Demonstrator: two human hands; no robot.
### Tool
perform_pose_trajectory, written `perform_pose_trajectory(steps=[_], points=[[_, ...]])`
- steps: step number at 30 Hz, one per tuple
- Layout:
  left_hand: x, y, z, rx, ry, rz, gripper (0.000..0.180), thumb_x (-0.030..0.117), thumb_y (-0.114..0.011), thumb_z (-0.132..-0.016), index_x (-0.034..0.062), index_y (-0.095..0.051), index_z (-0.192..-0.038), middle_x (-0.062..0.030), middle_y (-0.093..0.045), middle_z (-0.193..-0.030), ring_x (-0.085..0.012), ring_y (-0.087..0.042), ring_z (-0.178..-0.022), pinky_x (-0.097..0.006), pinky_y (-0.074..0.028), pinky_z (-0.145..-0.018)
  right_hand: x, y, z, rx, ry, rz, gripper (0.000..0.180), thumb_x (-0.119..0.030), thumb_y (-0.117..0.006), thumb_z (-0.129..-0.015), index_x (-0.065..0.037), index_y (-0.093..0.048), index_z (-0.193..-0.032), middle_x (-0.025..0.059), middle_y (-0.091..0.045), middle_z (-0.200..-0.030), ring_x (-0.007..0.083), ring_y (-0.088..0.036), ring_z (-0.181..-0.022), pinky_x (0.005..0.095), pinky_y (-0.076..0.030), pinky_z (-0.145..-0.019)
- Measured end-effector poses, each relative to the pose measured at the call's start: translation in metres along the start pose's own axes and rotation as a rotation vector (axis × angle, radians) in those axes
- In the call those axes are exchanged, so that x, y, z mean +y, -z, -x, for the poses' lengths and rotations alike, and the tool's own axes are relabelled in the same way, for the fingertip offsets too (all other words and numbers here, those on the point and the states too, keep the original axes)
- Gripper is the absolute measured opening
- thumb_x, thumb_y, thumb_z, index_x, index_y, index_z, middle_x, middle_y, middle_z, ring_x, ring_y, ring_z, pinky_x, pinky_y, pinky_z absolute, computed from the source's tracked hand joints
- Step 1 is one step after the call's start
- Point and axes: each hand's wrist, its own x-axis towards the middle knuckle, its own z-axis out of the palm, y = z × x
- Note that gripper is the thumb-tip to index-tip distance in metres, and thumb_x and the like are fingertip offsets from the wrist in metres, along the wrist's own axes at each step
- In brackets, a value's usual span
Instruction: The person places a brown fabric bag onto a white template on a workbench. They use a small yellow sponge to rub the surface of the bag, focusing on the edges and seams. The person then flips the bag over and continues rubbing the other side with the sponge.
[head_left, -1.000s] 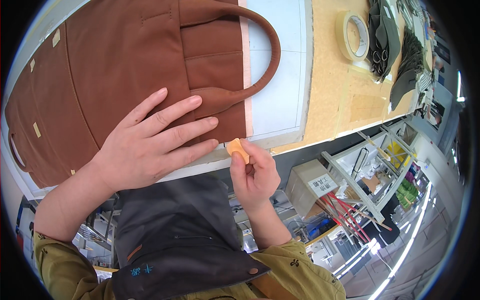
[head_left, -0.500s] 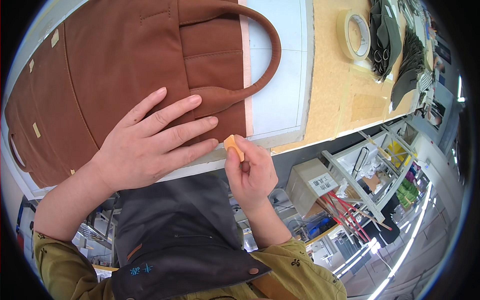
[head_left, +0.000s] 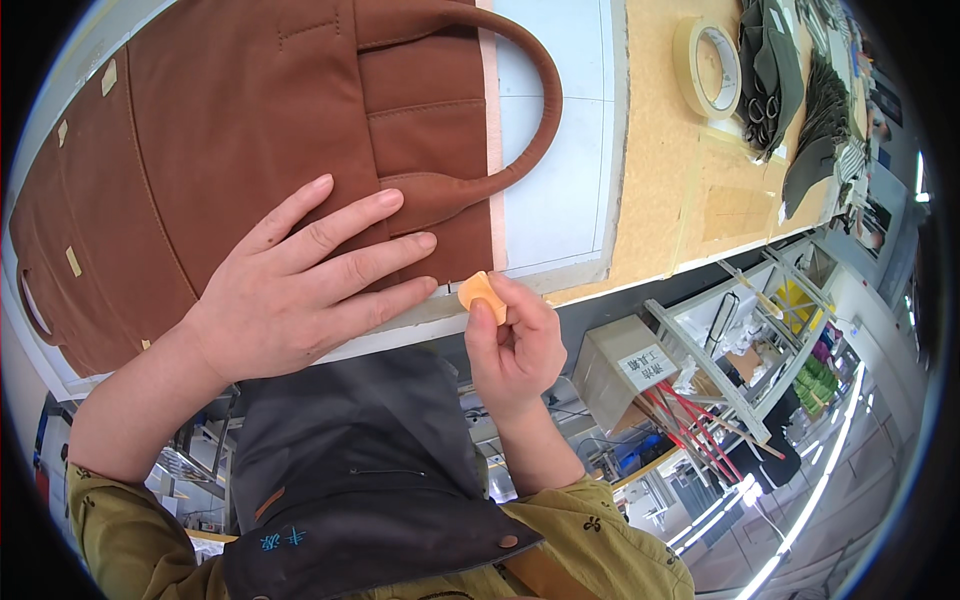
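A large brown leather bag piece [head_left: 240,110] with stitched seams lies flat on the table, and its looped handle [head_left: 545,110] reaches out to the right. My left hand [head_left: 300,275] rests on the leather near its front edge, palm down with the fingers spread. Between the thumb and fingers of my right hand [head_left: 518,345] is a small orange block [head_left: 482,297], perhaps an eraser or wax; its exact kind is unclear. The block sits at the table's front edge, just beside the leather's lower right corner. Small pieces of tape [head_left: 73,261] stick to the leather.
A roll of masking tape [head_left: 688,70] stands on the brown board [head_left: 660,200] at the right, beside dark leather parts [head_left: 768,60] with metal rings. Below the table edge at the right are a grey box [head_left: 615,365], red sticks [head_left: 690,430] and a metal frame [head_left: 700,365].
My right hand has shifted slightly to the right with the orange block, away from the leather's corner. A small dark mark on the leather's edge now shows. My left hand has stayed put.
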Motion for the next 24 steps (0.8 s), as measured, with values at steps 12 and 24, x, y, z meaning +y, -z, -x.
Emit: perform_pose_trajectory(steps=[12,24], points=[[-0.006,-0.003,0.001,0.034,-0.106,0.109,0.042,0.022,-0.063,-0.087,0.0257,-0.064,-0.130,0.0019,-0.053,-0.147,-0.0242,-0.044,-0.142,-0.048,-0.030,-0.119,-0.004,-0.004,0.008,0.167,-0.163,-0.207,0.028,-0.003,-0.064,-0.097,0.007,-0.056,-0.122,0.0180,-0.066,-0.113,0.0207,-0.068,-0.095,0.0322,-0.057,-0.083],[-0.006,0.001,0.015,0.195,-0.096,0.337,0.038,0.026,-0.058,-0.095,0.0202,-0.062,-0.132,-0.0002,-0.053,-0.146,-0.0244,-0.043,-0.141,-0.048,-0.031,-0.118,-0.041,0.016,-0.022,0.078,-0.143,-0.373,0.044,-0.013,-0.061,-0.101,0.005,-0.043,-0.137,0.0142,-0.070,-0.090,0.0102,-0.060,-0.065,0.0193,-0.047,-0.063]])
